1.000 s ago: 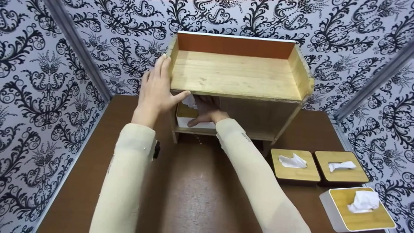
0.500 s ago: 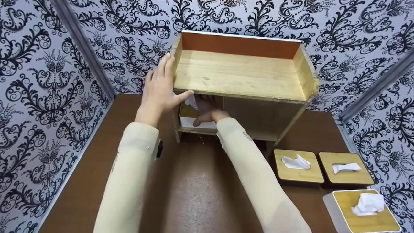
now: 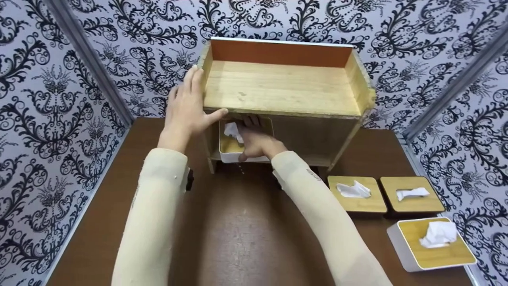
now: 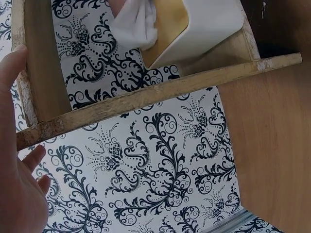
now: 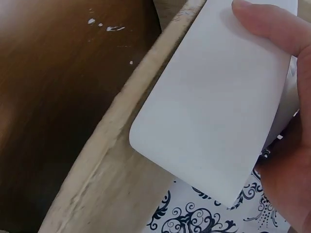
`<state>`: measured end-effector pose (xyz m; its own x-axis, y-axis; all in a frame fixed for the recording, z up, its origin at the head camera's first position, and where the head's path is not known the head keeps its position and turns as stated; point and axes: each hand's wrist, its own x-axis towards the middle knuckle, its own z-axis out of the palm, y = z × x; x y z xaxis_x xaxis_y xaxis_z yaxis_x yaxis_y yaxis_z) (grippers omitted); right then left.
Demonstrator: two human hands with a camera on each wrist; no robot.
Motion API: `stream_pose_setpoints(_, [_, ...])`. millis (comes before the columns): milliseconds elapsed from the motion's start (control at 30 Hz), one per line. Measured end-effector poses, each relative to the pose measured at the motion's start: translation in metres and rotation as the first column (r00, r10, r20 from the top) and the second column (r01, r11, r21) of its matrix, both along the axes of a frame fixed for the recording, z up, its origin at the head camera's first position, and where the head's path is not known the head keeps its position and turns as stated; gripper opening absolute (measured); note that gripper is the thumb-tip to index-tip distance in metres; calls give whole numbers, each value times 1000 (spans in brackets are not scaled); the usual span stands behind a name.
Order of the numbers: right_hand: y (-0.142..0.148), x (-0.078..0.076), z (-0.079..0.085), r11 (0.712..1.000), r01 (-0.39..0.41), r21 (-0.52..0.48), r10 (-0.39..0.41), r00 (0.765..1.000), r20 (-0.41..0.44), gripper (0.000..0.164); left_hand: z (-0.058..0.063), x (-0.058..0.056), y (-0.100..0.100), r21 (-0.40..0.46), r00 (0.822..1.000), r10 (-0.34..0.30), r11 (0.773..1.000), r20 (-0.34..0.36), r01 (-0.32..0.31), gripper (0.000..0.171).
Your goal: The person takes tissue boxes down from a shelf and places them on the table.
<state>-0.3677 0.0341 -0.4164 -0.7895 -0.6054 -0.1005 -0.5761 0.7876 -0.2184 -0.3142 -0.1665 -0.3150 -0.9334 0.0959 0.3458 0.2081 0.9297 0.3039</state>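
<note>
In the lower compartment of a wooden shelf sits a white tissue box with a wood-coloured lid and a tissue sticking out. My right hand grips this box, thumb on its white front wall and fingers reaching over the lid; the fingertips are partly shaded under the top board. In the right wrist view, the box's white wall stands at the shelf's front edge. My left hand rests against the shelf's left side, fingers straight along the panel and thumb on the top board's front edge.
Two tissue boxes with dark sides, the left one and the right one, stand side by side to the right. Nearer is another white tissue box. Patterned walls enclose the brown table.
The gripped tissue box has come forward with my right hand, showing more of its lid from under the top board. My left hand keeps its place on the shelf. The head view shifted slightly.
</note>
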Motion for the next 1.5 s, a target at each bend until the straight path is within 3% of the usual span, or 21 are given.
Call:
stream_pose_setpoints(200, [15,15,-1,999,-54,8,55,989,-138,114,1,-1,-1,15,1000,1,1000,6,-1,117])
stream_pose_setpoints(500, [42,43,-2,991,-114,64,127,958,-258,120,1,0,-1,12,1000,-5,1000,11,5,116])
stream_pose_setpoints(1033, [87,94,5,988,-124,96,143,964,-224,132,1,1,-1,34,999,-19,999,28,18,117])
stream_pose_setpoints(1500, [124,124,-18,984,-117,131,141,972,-187,132,1,0,-1,43,1000,-29,999,11,29,116])
